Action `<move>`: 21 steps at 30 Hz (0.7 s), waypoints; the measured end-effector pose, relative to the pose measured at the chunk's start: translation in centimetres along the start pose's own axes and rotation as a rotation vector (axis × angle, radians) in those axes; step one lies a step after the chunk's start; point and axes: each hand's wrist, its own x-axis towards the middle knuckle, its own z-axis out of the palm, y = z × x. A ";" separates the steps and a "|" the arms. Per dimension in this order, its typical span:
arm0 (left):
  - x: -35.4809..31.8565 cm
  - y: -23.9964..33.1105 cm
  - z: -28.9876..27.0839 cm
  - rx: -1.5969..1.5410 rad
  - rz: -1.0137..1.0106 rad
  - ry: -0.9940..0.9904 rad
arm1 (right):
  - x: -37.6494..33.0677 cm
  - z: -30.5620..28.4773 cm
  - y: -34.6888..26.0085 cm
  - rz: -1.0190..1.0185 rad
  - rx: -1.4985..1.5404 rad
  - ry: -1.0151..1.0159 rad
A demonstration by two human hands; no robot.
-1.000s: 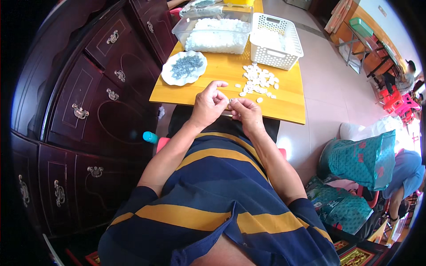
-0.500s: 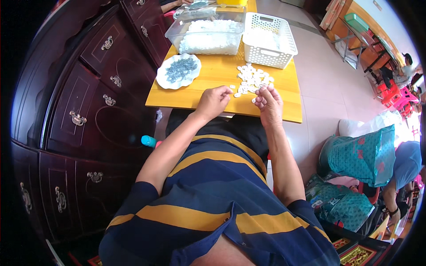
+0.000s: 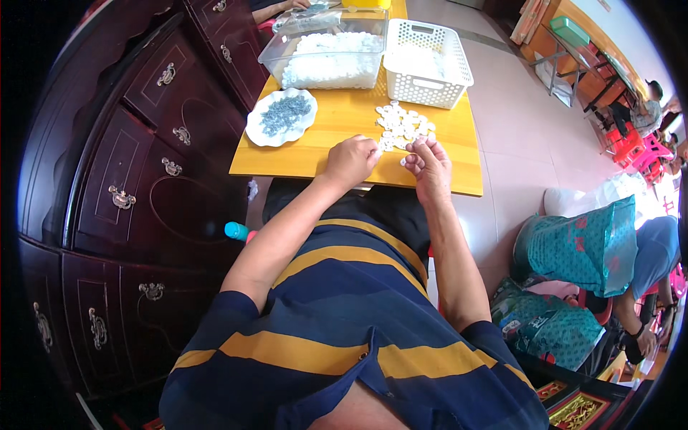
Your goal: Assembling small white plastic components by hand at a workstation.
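Observation:
My left hand (image 3: 351, 162) hovers over the table's near edge, thumb and fingers pinched together; whatever is between them is hidden or too small to name. To its right, my right hand (image 3: 433, 170) has its fingers curled in, with a small white piece (image 3: 403, 162) showing at them. Just beyond both hands lies a loose pile of small white oval pieces (image 3: 403, 127), which look like plastic with holes. Farther left, a white scalloped plate (image 3: 264, 137) carries many tiny dark grey-blue pieces (image 3: 284, 115).
A clear plastic bin (image 3: 271, 57) full of white pieces and a white perforated basket (image 3: 423, 92) stand at the table's (image 3: 330, 136) far side. Dark wooden drawers (image 3: 107, 179) line the left. Teal bags (image 3: 573, 247) and a seated person are on the right.
My left hand has moved right, closer to my right hand and the white pile. The right hand keeps its curled pose. The whole view has shifted slightly.

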 end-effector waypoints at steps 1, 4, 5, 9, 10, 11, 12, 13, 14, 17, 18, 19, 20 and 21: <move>-0.1 0.0 0.0 0.051 0.069 0.028 | -0.1 0.1 0.0 0.007 -0.012 0.009; -0.4 -0.3 -0.3 0.133 0.124 0.022 | -0.4 0.3 0.0 0.008 -0.019 0.000; -0.5 -0.4 -0.4 0.134 0.123 0.021 | -0.5 0.4 0.0 0.009 -0.018 -0.001; -1.4 -1.4 -1.0 -0.077 0.030 0.062 | -0.7 0.8 0.3 0.030 -0.056 -0.027; -1.6 -1.6 -1.1 -0.248 -0.068 0.061 | -0.7 0.9 0.4 0.028 -0.067 -0.049; -1.7 -1.4 -1.6 -0.247 -0.069 0.059 | -0.8 1.0 0.5 0.029 -0.065 -0.048; -1.8 -1.2 -2.2 -0.537 -0.287 0.004 | -0.9 1.2 0.6 0.029 -0.083 -0.079; -1.9 -0.9 -2.7 -0.826 -0.508 -0.053 | -1.0 1.3 0.7 0.030 -0.101 -0.109; -2.0 -0.8 -3.1 -0.824 -0.509 -0.052 | -1.2 1.7 0.8 0.031 -0.099 -0.110; -2.2 -0.4 -3.9 -1.066 -0.533 -0.033 | -2.0 2.8 1.1 0.061 -0.182 -0.135; -2.3 -0.1 -4.1 -1.067 -0.533 -0.033 | -2.3 3.0 1.3 0.061 -0.182 -0.135; -2.4 0.1 -4.2 -1.101 -0.528 -0.024 | -2.6 3.3 1.4 0.080 -0.180 -0.148; -2.5 0.4 -4.4 -1.136 -0.524 -0.016 | -2.8 3.6 1.5 0.099 -0.178 -0.161; -2.5 0.8 -4.5 -1.137 -0.523 -0.017 | -3.0 3.7 1.6 0.111 -0.161 -0.162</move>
